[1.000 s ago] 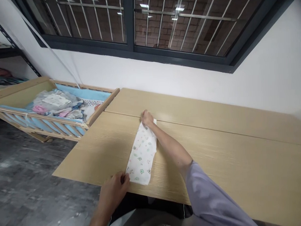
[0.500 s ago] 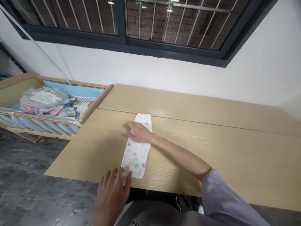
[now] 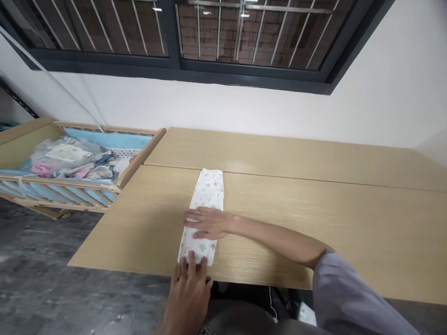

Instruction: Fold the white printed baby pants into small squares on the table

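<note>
A white cloth (image 3: pixel 208 189) with small green and brown prints lies in a long, narrow folded strip on the wooden table. My right hand (image 3: pixel 210 222) rests flat across its middle, fingers stretched to the left. At the strip's near end, by the table's front edge, my left hand (image 3: pixel 189 291) has its fingertips on the cloth, fingers extended and slightly apart. Part of the print under both hands is hidden.
The light wooden table (image 3: pixel 321 222) runs far to the right, with a seam along it. At its left stands a wooden crib (image 3: pixel 142 158) with blue lining, holding a heap of clothes and plastic bags (image 3: pixel 67 153). A dark-framed window (image 3: pixel 176 66) is set in the white wall behind.
My right hand has slid down the cloth toward me, from its upper part to its middle. My left hand has moved right, onto the near end of the cloth.
</note>
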`<state>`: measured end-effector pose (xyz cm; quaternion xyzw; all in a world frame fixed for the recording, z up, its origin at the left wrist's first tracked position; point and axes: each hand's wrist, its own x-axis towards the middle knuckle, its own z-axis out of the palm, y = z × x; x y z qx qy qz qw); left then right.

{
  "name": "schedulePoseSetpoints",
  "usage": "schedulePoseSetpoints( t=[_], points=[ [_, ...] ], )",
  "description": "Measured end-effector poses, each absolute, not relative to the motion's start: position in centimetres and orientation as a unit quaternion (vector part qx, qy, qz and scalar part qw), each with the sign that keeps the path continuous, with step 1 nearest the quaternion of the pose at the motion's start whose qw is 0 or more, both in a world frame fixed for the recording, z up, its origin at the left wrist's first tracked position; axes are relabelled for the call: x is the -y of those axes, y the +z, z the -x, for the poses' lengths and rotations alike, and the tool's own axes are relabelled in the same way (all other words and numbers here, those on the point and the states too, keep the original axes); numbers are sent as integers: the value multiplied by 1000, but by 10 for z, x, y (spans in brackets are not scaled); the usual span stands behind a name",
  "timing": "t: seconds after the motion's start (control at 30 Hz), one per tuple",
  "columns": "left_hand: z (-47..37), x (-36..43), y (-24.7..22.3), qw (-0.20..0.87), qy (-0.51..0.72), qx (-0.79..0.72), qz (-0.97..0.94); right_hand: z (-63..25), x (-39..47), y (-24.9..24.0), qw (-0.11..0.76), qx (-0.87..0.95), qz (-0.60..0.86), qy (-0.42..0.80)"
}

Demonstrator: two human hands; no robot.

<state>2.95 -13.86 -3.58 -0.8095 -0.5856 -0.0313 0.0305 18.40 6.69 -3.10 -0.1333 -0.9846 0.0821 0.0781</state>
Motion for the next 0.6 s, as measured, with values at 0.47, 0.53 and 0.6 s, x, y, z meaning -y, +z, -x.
schedulePoseSetpoints(
  t=[0.47, 0.53, 0.6],
  points=[
    [-17, 138, -46, 57, -82, 543, 834, -224, -221, -27, 71, 926, 340, 147],
    [-17, 139, -45, 63, -77, 541, 835, -226, -226, -24, 64, 924, 345, 150],
    [-18, 140, -44, 67, -78, 540, 836, -225, -224, -22, 69, 924, 344, 155]
  ],
)
